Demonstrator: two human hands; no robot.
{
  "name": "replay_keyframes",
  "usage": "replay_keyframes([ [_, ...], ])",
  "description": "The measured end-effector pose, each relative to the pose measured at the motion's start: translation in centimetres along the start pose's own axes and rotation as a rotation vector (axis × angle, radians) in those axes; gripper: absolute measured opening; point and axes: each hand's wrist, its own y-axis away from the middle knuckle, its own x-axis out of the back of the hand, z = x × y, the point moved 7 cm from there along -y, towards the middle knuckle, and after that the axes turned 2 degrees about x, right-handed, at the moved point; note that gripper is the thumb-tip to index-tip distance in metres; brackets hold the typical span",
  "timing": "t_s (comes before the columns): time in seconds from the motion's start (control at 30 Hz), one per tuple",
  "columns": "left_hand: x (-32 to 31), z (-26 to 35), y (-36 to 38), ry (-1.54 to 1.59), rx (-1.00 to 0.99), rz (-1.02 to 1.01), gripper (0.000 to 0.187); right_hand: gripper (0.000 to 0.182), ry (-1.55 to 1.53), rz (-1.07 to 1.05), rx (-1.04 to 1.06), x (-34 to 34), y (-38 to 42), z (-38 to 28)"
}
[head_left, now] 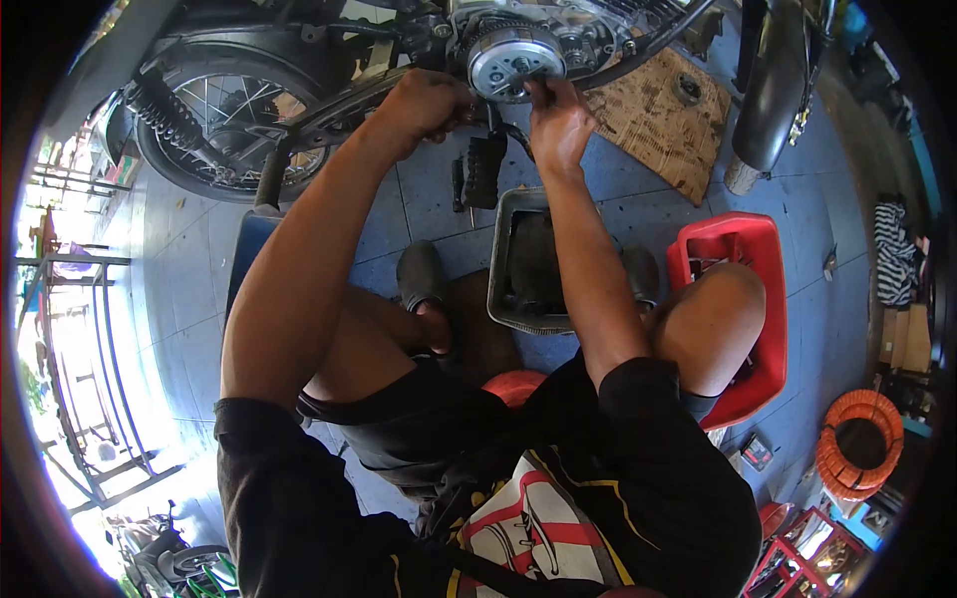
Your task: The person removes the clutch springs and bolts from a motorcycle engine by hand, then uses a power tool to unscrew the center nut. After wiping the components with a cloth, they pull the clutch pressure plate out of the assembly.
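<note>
The round metal clutch [516, 65] of a motorcycle engine [598, 45] is exposed at the top of the view, with bolts and holes on its face. My right hand [561, 122] reaches its lower right edge, with bent fingers pressed together at the clutch face; what they pinch, if anything, is hidden. Just left of the clutch, my left hand [429, 105] is closed with its fingers curled. I cannot make out what lies inside them. Below the hands hangs a black rubber footpeg [485, 171].
A dark oily tray [495, 269] stands on the blue tiled floor between my feet. Stained cardboard [663, 125] with a round metal part [688, 88] lies at right. A red bin [773, 299] stands beside my knee. The rear wheel [159, 149] is at left, an orange coil [832, 463] at lower right.
</note>
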Motion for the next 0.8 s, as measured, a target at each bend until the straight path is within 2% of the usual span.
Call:
replay_keyframes([
  [0.13,0.0,-0.2,-0.1,-0.007,0.0,-0.037,0.017,0.012,0.029,0.004,0.045,0.6,0.6,-1.0],
  [0.4,-1.1,0.3,0.6,0.383,0.136,-0.135,0.014,0.012,0.106,-0.132,-0.013,0.5,0.0,-1.1],
  [0.47,-1.5,0.2,0.8,0.388,0.153,-0.133,0.015,0.012,0.136,-0.167,-0.038,1.3,-0.4,-2.2],
  [0.57,-1.5,0.1,0.5,0.382,0.153,-0.122,0.016,0.014,0.018,-0.076,-0.098,3.5,0.0,-6.4],
  [0.63,-1.4,0.1,0.3,0.371,0.143,-0.126,0.015,0.017,-0.383,-0.184,-0.003,3.3,0.6,-9.5],
  [0.7,-1.7,0.0,0.2,0.359,0.121,-0.192,0.016,0.018,-0.325,-0.177,-0.003,2.9,1.1,-8.7],
  [0.8,-2.0,-0.3,0.0,0.334,0.117,-0.166,0.017,0.014,-0.3,-0.165,-0.028,2.8,1.6,-7.6],
])
